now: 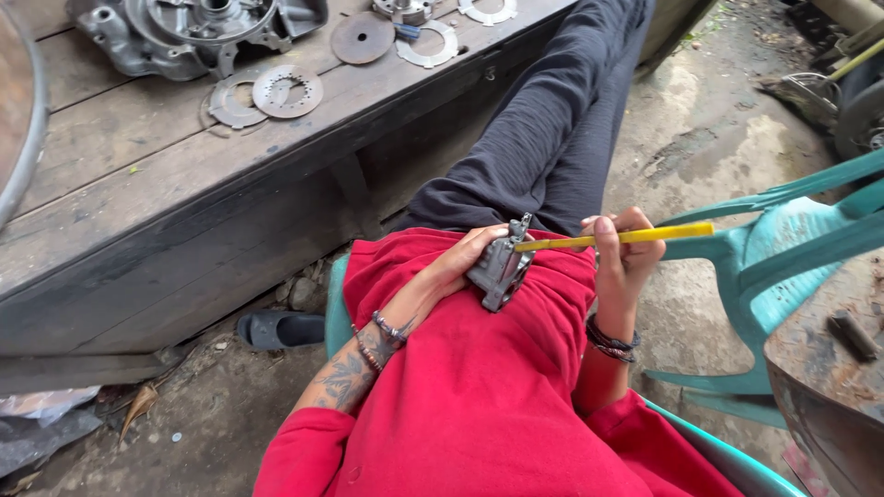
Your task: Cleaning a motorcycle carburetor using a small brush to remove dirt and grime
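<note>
Seated, leaning back, red shirt (479, 387) filling the near middle of the view. Left hand (465, 262) closed around a small grey metal part (500, 269), pinning it against the lap where the shirt meets the dark trousers (543, 129). Fingers wrapped under and behind the part, thumb side up, so that the part's upper end sticks out toward the right. Right hand (624, 258) closed in a pencil-like pinch on a thin yellow tool (617, 237), gripped near mid-length.

Long axis of the yellow tool nearly level, running left to right with a slight rise toward the right. Left tip resting at or in the top of the grey metal part; touching or merely just beside, cannot tell for sure. Free end reaching past the right hand toward the teal plastic chair (792, 239).

Grey metal part thus directly left of the right hand, in line with the tool's axis, near but apart from the right fingers. Left hand the nearer of the two, in full contact with it.

Far left: a dark wooden platform (184, 184) carrying flat round metal discs (287, 90), a ring plate (428, 44) and a grey engine casing (184, 32), all well apart from both hands. Black sandal (276, 329) on the ground below the platform's near edge.
</note>
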